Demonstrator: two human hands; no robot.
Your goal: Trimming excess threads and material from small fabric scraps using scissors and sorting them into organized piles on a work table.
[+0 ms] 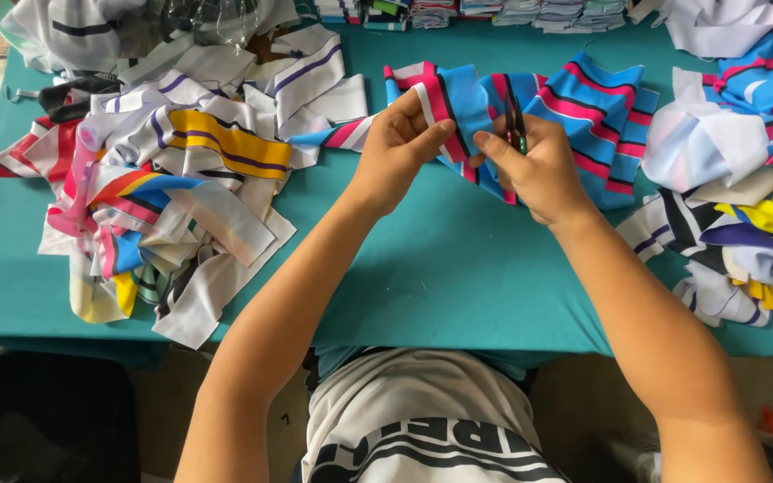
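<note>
A blue fabric piece point(583, 116) with pink, white and black stripes lies across the middle back of the teal table point(440, 268). My left hand point(400, 148) pinches its left part between thumb and fingers. My right hand point(534, 170) grips small dark scissors point(513, 121), whose blades point away from me and rest on the same fabric beside my left fingertips. Whether the blades are open or closed is hard to tell.
A heap of striped white, yellow and pink fabric scraps point(154, 179) covers the left of the table. More blue, white and yellow pieces point(744, 179) pile at the right. Folded stacks point(476, 11) line the far edge. A dark tool point(64, 94) lies at far left.
</note>
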